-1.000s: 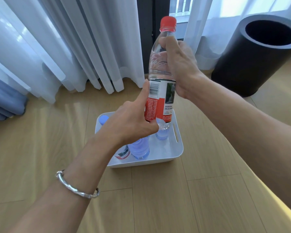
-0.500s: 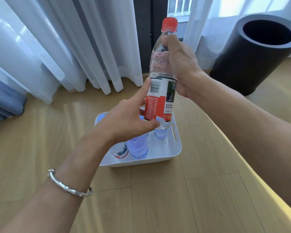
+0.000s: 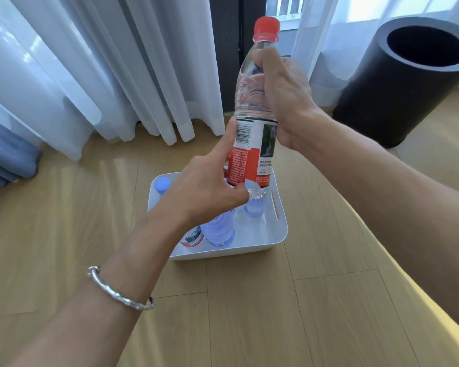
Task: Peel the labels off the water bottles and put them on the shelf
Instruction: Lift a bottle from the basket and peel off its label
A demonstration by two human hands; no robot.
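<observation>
I see the right hand (image 3: 281, 96) wrapped around the clear upper body of the red-capped water bottle (image 3: 255, 102), holding it upright in the air above the white tub (image 3: 278, 234) on the wood floor. That grip is closed on the bottle. The left hand (image 3: 207, 189) is mostly curled, its forefinger stretched up along the left edge of the red label (image 3: 249, 157) beside the barcode, touching it; it grasps nothing.

My worry is the label's edge. I judge the finger is hunting for the seam, and if the nail catches only a sliver the film may tear into strips instead of coming off whole. The bottle is thin plastic held high up, so sideways pressure down low could twist it in the grip or dent it. A slip would drop it onto the blue-capped bottles (image 3: 219, 229) standing in the tub below.
</observation>
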